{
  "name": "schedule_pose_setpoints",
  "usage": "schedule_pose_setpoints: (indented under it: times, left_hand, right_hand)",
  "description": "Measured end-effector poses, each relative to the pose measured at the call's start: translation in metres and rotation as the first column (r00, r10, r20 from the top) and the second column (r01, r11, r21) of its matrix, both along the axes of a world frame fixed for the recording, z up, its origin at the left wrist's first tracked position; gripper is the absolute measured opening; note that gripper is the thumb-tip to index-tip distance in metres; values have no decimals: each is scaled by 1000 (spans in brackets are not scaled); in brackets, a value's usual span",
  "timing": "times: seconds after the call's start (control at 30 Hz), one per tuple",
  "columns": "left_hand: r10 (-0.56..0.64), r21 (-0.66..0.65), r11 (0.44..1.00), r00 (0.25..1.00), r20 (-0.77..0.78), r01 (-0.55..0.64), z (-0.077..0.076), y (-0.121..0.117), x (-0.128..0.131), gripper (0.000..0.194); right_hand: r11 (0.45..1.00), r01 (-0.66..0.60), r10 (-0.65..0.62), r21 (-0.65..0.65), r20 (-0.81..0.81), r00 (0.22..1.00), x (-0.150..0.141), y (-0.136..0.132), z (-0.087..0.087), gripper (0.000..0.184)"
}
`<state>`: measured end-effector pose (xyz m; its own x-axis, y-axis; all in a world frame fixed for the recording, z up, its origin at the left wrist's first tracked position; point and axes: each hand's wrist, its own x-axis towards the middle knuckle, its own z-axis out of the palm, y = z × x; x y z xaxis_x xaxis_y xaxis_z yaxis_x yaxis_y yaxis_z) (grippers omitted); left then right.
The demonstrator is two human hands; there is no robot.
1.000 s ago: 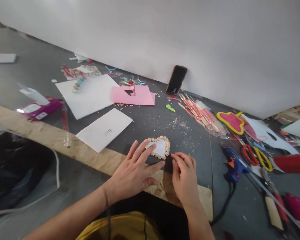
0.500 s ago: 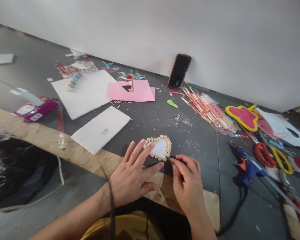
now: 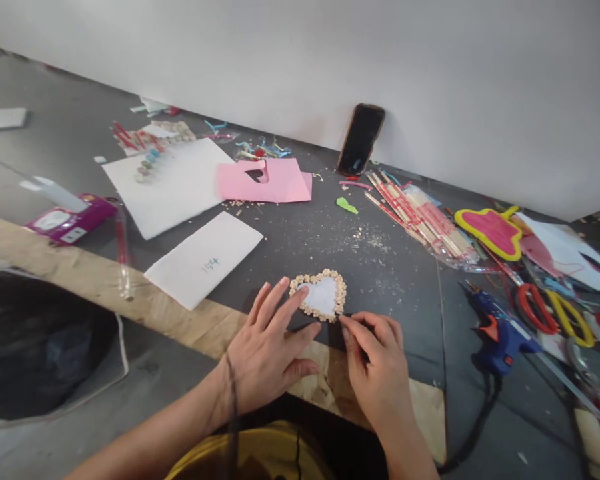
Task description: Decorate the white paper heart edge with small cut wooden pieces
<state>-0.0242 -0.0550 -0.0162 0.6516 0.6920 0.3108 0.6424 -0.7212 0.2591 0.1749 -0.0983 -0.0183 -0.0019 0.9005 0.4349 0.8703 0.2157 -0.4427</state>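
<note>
left hand [image 3: 270, 357] spread open, fingertips on a white heart [image 3: 323, 295] with bumpy pale edging [image 3: 342, 291], heart flat on dark table [image 3: 390, 287], its left side partly covered, right hand [image 3: 377, 357] pinched beside the lower tip, cannot tell what it grips

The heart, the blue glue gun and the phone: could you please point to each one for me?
Heart [image 3: 322, 294]: head view, on its white middle.
Blue glue gun [image 3: 507, 340]: head view, on its body.
Phone [image 3: 361, 140]: head view, on its dark screen.
</note>
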Motion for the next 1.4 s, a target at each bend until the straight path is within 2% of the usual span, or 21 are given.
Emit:
schedule_pose_setpoints:
  times: [0.3,0.7,0.9,1.13,1.3,1.4]
  left_hand:
    - [2,6,1000,1000,-11,-2,4,1,0,40]
    - [11,-29,1000,1000,0,-11,1,0,0,40]
    - [11,-16,1000,1000,7,-11,3,0,0,37]
    - [34,-17,999,991,127,-32,2,-1,-3,23]
    - [94,38,994,964,249,-107,-7,-1,-4,34]
    - [99,55,991,948,302,-121,-11,1,-3,34]
  right_hand:
    - [1000,-1,1,-6,5,1000,-1,1,1,24]
    - [1000,-10,10,-6,15,1000,0,0,-1,27]
    - [1000,5,-5,14,-1,1000,-1,1,2,21]
    - [996,83,-80,38,-66,995,2,0,-1,9]
    - [987,161,-157,30,-91,983,7,-2,-2,12]
    - [983,183,-179,28,-109,978,8,-3,0,14]
